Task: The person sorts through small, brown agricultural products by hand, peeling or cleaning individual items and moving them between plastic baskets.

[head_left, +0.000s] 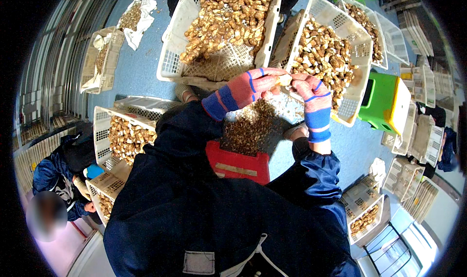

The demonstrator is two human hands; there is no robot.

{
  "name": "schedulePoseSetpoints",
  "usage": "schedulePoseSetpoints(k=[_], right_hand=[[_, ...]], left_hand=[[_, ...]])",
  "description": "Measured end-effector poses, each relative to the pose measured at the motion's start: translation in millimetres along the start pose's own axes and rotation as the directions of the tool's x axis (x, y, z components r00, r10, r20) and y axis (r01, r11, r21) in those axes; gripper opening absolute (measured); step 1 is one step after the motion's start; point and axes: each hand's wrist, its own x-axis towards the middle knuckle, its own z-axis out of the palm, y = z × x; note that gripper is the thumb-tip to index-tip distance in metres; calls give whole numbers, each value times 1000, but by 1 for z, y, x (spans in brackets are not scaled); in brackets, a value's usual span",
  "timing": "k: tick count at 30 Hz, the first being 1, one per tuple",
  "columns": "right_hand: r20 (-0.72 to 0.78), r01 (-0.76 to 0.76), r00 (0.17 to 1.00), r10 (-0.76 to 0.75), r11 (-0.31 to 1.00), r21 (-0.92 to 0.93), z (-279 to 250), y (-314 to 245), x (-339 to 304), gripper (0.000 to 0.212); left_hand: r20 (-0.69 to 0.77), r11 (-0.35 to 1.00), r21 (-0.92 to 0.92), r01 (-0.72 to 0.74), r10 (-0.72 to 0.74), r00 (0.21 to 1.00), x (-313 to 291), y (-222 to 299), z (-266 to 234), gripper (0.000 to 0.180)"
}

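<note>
My left hand [243, 91], in a pink glove with blue bands, is closed with its fingertips pinching a small pale mushroom [283, 80]. My right hand [314, 98], gloved the same way, meets it from the other side with its fingers curled together. Whatever lies between the right fingertips is too small and hidden to name. Beyond my left hand stands a white plastic crate [170, 58] of brown and white mushrooms [228, 19], with bare mesh at its near end. Beside my right hand, another crate [357, 99] holds more mushrooms [323, 53].
Brown trimmings [250, 126] lie heaped on the blue floor below my hands, beside a red stool [238, 162]. A green and yellow box [384, 101] stands at right. Mushroom crates [102, 136] flank me at left, where another person [63, 175] works.
</note>
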Motion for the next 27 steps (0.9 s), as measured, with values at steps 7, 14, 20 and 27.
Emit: schedulePoseSetpoints(k=[7, 14, 20, 27], right_hand=[[-13, 28, 999, -29, 998, -59, 5, -1, -2, 10], [19, 50, 999, -47, 987, -151, 4, -3, -1, 10], [21, -7, 1000, 6, 998, 63, -3, -4, 0, 11], [56, -7, 998, 11, 998, -65, 3, -13, -3, 12]], left_hand=[[-21, 987, -108, 120, -123, 992, 0, 12, 5, 31], [134, 747, 530, -401, 392, 910, 8, -20, -6, 32], [28, 833, 430, -349, 374, 927, 2, 6, 4, 38], [-24, 942, 281, -182, 197, 980, -2, 4, 0, 42]])
